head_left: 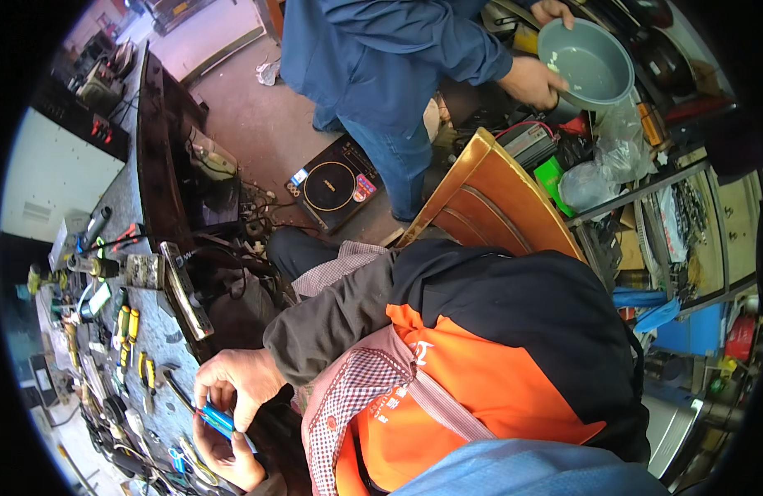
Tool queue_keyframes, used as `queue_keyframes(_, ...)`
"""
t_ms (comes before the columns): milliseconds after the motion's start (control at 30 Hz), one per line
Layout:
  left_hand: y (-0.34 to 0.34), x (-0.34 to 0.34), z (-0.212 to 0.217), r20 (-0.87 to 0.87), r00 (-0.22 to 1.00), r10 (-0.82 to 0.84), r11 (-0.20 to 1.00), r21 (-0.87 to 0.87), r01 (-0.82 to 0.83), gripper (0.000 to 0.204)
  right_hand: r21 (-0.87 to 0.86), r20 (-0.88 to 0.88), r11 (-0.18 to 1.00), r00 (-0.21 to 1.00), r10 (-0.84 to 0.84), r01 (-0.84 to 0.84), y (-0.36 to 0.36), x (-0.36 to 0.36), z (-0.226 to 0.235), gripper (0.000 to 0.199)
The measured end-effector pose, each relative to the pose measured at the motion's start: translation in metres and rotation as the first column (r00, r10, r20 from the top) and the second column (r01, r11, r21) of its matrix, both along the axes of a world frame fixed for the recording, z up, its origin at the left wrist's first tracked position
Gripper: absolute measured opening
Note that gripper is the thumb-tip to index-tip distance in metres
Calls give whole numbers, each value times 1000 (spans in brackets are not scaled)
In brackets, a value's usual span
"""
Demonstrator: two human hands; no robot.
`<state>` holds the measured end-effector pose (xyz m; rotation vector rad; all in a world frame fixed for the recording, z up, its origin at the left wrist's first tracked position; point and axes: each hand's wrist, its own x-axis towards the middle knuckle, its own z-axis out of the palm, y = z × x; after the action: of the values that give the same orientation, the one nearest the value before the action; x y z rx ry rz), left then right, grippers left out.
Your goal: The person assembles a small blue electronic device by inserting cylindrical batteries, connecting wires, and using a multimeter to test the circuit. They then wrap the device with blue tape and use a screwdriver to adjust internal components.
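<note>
Over the edge of the workbench (170, 355), at the lower left, both my hands meet on a small shiny blue battery (218, 421), with a bit of red at one end. My right hand (245, 382), the upper one in the picture, pinches it between thumb and fingers. From below, my left hand (231, 465) grips the same battery, its thumb and fingertips closed round it. Beside them on the bench lie yellow-and-black screwdrivers (129, 324), pliers with yellow-and-black handles (147, 372) and blue-handled scissors (178, 460).
A co-worker in a blue jacket (373, 58) holds a grey basin (586, 64) at the top right. A wooden chair back (489, 198) rises beside me. A black induction cooker (332, 185) sits on the floor. Cluttered shelving (646, 207) stands at the right.
</note>
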<state>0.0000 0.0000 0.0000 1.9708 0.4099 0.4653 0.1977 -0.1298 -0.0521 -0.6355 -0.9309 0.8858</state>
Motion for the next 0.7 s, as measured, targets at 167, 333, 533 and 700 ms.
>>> queue_keyframes(167,-10,-13,-21,94,994,-55,997,-43,59,88,-50,-10,996,997,74,-75,-8,-10,-10,70)
queue_keyframes(333,-51,21,-16,133,991,28,993,-118,-12,93,25,35,999,999,37,-38,-35,13,-9,67)
queue_keyframes(533,-9,-3,-11,-151,989,7,976,216,26,76,-24,-65,952,951,302,-304,-2,-2,-32,80)
queue_keyframes(700,34,-49,79,-1,983,183,825,544,-153,67,75,187,920,912,366,-384,91,-34,38,76)
